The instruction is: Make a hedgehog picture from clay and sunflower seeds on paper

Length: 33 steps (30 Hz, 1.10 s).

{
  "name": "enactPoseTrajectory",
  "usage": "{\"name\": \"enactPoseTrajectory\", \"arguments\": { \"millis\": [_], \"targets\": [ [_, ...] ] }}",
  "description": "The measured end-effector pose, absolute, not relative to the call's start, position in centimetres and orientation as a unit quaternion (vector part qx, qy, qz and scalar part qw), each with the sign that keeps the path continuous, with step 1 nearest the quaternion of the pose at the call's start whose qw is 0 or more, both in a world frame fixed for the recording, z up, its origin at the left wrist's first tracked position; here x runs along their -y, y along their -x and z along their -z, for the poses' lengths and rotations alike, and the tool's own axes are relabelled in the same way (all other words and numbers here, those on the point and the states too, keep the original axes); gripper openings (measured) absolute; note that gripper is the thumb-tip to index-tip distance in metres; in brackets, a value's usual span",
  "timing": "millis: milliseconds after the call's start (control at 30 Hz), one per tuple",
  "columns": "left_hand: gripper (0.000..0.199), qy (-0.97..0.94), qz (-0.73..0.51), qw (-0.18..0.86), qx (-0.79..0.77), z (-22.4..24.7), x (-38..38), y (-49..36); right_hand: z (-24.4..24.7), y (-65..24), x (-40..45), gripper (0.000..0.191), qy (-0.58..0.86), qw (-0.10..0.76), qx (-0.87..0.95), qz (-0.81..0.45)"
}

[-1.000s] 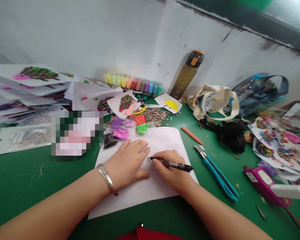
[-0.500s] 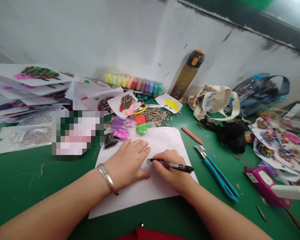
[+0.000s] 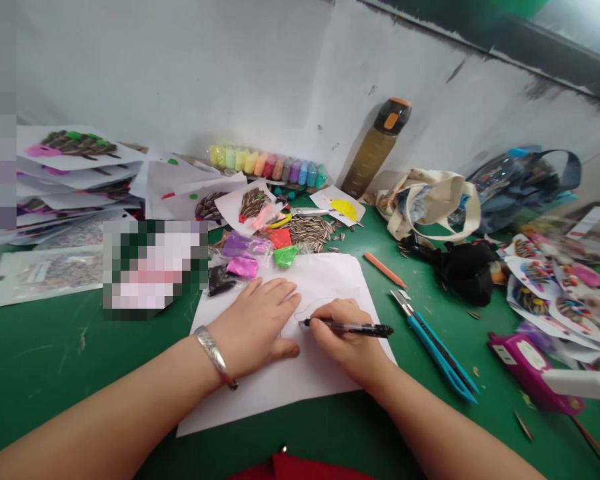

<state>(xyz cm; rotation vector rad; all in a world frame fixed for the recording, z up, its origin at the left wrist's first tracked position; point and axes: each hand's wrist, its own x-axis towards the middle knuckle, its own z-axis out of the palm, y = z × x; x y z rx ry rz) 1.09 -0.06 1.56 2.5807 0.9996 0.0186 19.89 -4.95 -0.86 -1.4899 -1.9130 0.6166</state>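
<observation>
A white sheet of paper [image 3: 230, 404] lies on the green table, with a faint curved pencil-thin line near its middle. My left hand [image 3: 257, 323] rests flat on the sheet, fingers spread, a silver bangle at its wrist. To the right of it, my right hand [image 3: 347, 337] is closed on a black pen [image 3: 353, 328], whose tip touches the paper close to my left fingers. Beyond the sheet's far edge sit small bags of purple [image 3: 236, 245], pink [image 3: 243, 267], black [image 3: 221, 279], red [image 3: 279, 238] and green [image 3: 285, 257] clay.
Sunflower seeds [image 3: 310, 232] lie in a pile behind the clay. Right of the paper are an orange stick [image 3: 385, 269], a blue cutter [image 3: 443, 357] and a magenta glue gun [image 3: 533, 377]. A bottle [image 3: 375, 150] leans against the wall. Seed pictures [image 3: 77, 150] are stacked left.
My right hand and the pen have shifted slightly to the right, and more of the drawn line shows. My left hand has stayed in place.
</observation>
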Motion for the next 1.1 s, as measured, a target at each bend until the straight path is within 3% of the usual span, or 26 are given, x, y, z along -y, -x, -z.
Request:
{"name": "enactPoseTrajectory", "arguments": {
  "millis": [400,667,867,1100],
  "targets": [
    [0.058,-0.917,-0.007,0.185,-0.353,-1.6,0.0,-1.1,1.2,-20.1,5.0,0.013,0.592,0.342,0.696,-0.219],
    [0.055,-0.918,-0.020,0.182,-0.351,-1.6,0.0,-1.1,1.3,-20.3,4.8,0.013,0.586,0.368,0.667,-0.277],
    [0.059,-0.918,0.003,0.182,-0.353,-1.5,0.0,-1.1,0.9,-20.9,4.7,0.015,0.616,0.426,0.548,-0.372],
    [0.056,-0.919,-0.005,0.175,-0.354,-1.5,0.0,-1.1,0.8,-21.8,4.2,0.015,0.612,0.465,0.511,-0.386]
  ]
}}
